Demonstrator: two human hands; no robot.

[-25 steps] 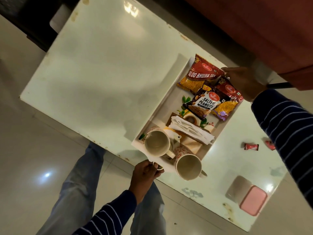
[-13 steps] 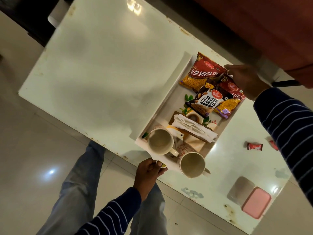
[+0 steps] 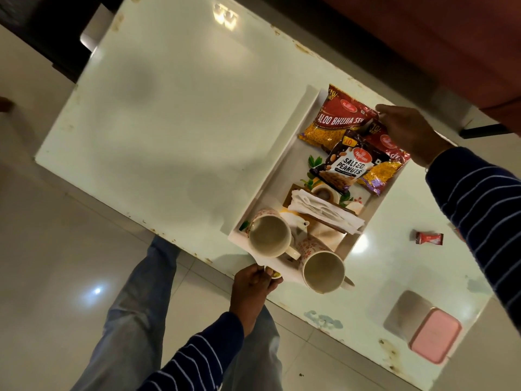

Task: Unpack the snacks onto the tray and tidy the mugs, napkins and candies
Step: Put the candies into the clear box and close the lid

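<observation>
We are gripping the tray at both ends, left hand lower centre, right hand by the snack packets. Mugs aboard; the candy on the bench needs collecting next.

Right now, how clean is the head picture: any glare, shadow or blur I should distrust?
Head view: a ceiling-light reflection glares on the table top near the far edge and beside the tray; a broad soft shadow crosses the tabletop; the room is dim and warm; packet lettering reads clearly; wide-angle lens, scene tilted.
</observation>
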